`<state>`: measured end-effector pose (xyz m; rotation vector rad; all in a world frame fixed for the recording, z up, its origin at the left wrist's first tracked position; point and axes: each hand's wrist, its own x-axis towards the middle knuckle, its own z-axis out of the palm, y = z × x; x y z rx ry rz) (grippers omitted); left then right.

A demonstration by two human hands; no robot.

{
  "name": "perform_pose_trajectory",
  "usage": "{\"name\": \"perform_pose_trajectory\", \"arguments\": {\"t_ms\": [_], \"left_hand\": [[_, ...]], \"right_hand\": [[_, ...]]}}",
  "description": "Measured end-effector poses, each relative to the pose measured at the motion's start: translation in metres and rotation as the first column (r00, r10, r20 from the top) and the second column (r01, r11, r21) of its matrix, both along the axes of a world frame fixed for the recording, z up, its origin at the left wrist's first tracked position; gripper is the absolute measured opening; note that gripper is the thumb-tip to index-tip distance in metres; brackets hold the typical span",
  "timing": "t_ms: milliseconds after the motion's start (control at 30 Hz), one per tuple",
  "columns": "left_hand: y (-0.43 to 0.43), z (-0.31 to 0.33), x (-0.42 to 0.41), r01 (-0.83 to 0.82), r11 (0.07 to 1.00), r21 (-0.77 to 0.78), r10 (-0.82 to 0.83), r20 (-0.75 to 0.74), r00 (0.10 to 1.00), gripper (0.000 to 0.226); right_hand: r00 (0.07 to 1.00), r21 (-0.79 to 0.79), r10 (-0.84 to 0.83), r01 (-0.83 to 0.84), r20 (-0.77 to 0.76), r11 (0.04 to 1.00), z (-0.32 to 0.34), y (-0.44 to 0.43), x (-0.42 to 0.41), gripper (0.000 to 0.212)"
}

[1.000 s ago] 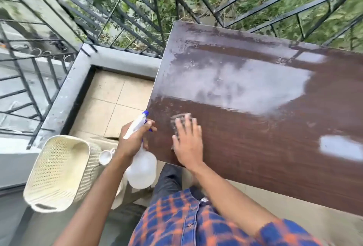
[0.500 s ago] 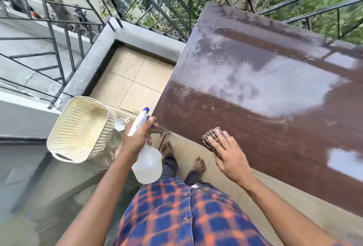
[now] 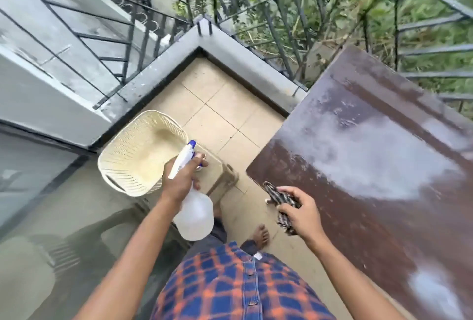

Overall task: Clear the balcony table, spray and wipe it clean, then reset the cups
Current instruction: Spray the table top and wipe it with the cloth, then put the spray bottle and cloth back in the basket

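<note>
The brown table (image 3: pixel 371 166) shines with pale patches. At its near left corner the right hand (image 3: pixel 302 213) is curled round a bunched striped cloth (image 3: pixel 275 195); whether the cloth touches the top, I cannot tell. Left of the table, apart from that hand, the left hand (image 3: pixel 183 176) grips a spray bottle (image 3: pixel 195 217) by its neck. Further left sits a cream basket (image 3: pixel 138 156), with a stool (image 3: pixel 220 179) between it and the table.
</note>
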<state>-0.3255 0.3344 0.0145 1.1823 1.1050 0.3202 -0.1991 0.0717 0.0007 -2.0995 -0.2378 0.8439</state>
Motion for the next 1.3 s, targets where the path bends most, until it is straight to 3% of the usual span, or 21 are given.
{"name": "perform_pose_trajectory", "arguments": {"t_ms": [133,333,433,533,633,700,800,867,933,1033,1167,1300], "left_hand": [[0.061,-0.003,-0.02,-0.339,0.941,0.02,0.339,-0.055,0.939,0.013],[0.14,-0.015,-0.044,-0.666,0.729,0.157,0.673,0.011,0.739,0.01],[0.167,-0.039,-0.055,-0.729,0.636,0.253,0.755,-0.006,0.656,0.012],[0.178,-0.064,-0.06,-0.611,0.647,0.457,0.697,-0.027,0.717,0.033],[0.183,-0.098,-0.059,-0.47,0.685,0.557,0.626,-0.121,0.77,0.045],[0.187,-0.129,-0.062,-0.395,0.718,0.573,0.588,-0.196,0.785,0.046],[0.193,-0.174,-0.07,-0.294,0.755,0.586,0.505,-0.233,0.831,0.048],[0.196,-0.196,-0.078,-0.233,0.771,0.593,0.434,-0.22,0.873,0.044],[0.195,-0.209,-0.083,-0.173,0.768,0.617,0.386,-0.23,0.893,0.048],[0.189,-0.217,-0.088,-0.134,0.792,0.596,0.354,-0.269,0.896,0.064],[0.176,-0.22,-0.101,-0.069,0.807,0.586,0.308,-0.319,0.896,0.082],[0.163,-0.208,-0.107,-0.108,0.827,0.552,0.361,-0.373,0.855,0.086]], "right_hand": [[0.958,0.062,0.158,-0.148,-0.239,0.987,0.007,0.129,0.001,0.034],[0.829,0.003,0.499,-0.515,-0.253,0.857,-0.032,0.297,-0.004,0.031],[0.757,-0.046,0.603,-0.632,-0.25,0.774,-0.057,0.359,-0.014,0.028],[0.683,-0.108,0.68,-0.723,-0.266,0.683,-0.095,0.402,-0.022,0.022],[0.605,-0.175,0.753,-0.796,-0.26,0.579,-0.136,0.428,-0.029,0.019],[0.566,-0.202,0.788,-0.824,-0.244,0.529,-0.161,0.442,-0.036,0.023],[0.385,-0.292,0.922,-0.878,0.043,0.38,-0.197,0.456,-0.041,0.031],[0.305,-0.297,0.94,-0.893,0.15,0.337,-0.22,0.46,-0.042,0.036],[0.216,-0.349,0.959,-0.898,0.181,0.269,-0.242,0.459,-0.042,0.041],[0.103,-0.471,0.989,-0.871,0.108,0.142,-0.257,0.456,-0.042,0.05],[0.08,-0.473,0.997,-0.878,0.014,0.077,-0.244,0.456,-0.045,0.049],[0.182,-0.392,0.983,-0.906,-0.023,0.158,-0.207,0.454,-0.043,0.041]]}}
